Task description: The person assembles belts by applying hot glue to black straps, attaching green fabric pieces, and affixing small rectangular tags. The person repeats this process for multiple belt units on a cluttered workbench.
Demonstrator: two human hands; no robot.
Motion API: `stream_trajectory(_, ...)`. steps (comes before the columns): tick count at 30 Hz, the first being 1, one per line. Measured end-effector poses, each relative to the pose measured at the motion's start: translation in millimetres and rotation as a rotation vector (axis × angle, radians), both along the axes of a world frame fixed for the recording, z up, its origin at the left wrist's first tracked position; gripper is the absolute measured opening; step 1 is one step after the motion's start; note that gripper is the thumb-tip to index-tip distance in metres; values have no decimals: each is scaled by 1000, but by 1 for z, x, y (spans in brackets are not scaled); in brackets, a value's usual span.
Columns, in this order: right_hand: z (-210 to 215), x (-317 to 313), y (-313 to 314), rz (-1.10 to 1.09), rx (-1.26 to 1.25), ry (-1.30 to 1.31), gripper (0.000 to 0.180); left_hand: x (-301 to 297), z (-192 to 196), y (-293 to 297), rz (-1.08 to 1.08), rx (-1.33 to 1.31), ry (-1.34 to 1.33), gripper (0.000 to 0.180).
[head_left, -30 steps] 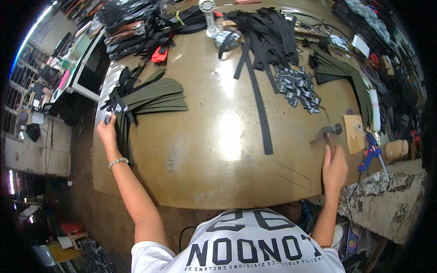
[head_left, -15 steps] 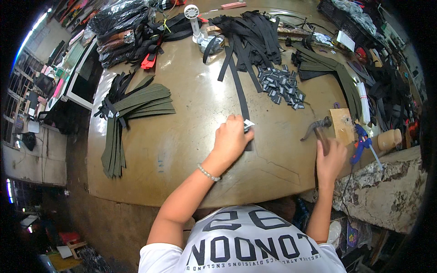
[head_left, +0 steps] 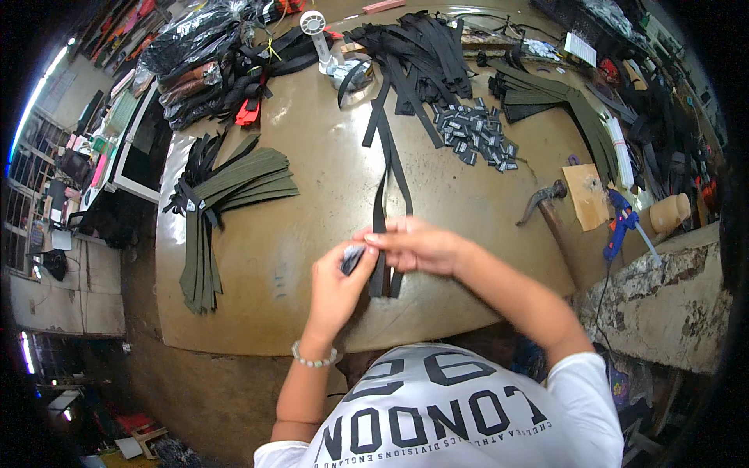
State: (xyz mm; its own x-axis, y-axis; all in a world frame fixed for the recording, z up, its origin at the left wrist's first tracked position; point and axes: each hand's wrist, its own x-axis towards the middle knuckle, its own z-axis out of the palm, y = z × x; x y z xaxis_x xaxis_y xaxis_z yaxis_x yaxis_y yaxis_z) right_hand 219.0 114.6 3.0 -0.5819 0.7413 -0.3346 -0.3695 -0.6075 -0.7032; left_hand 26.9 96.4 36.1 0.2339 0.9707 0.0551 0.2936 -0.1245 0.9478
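My left hand [head_left: 337, 282] is closed around small dark labels [head_left: 353, 259], with a pale edge showing at its thumb. Beside it, fingertips meeting, my right hand [head_left: 417, 246] pinches a black webbing strap [head_left: 379, 214] near its lower end. A second black strap [head_left: 400, 183] runs down under the right hand; both ends hang toward me just past the fingers. What the right fingertips press between them is partly hidden. Farther off lies a heap of similar small labels [head_left: 473, 134], next to a pile of black straps [head_left: 425, 58].
A hammer [head_left: 544, 201] lies on the right, near a wooden board [head_left: 585, 195] and a blue glue gun [head_left: 620, 226]. Olive straps lie bundled at left [head_left: 242, 179] and far right [head_left: 573, 105]. A white handheld fan [head_left: 316, 35] stands at the back.
My right hand has let go of the hammer and moved left to the strap. My left hand has drawn back toward me, lifting the strap off the table.
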Motion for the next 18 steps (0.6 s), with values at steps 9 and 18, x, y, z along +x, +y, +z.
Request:
stream_trajectory(9, 35, 63, 171, -250, 221, -437, 15, -15, 2, -49, 3, -13, 183, 21)
stream_trajectory(18, 118, 62, 296, -315, 664, -274, 10, 1, 12, -45, 35, 155, 85, 17)
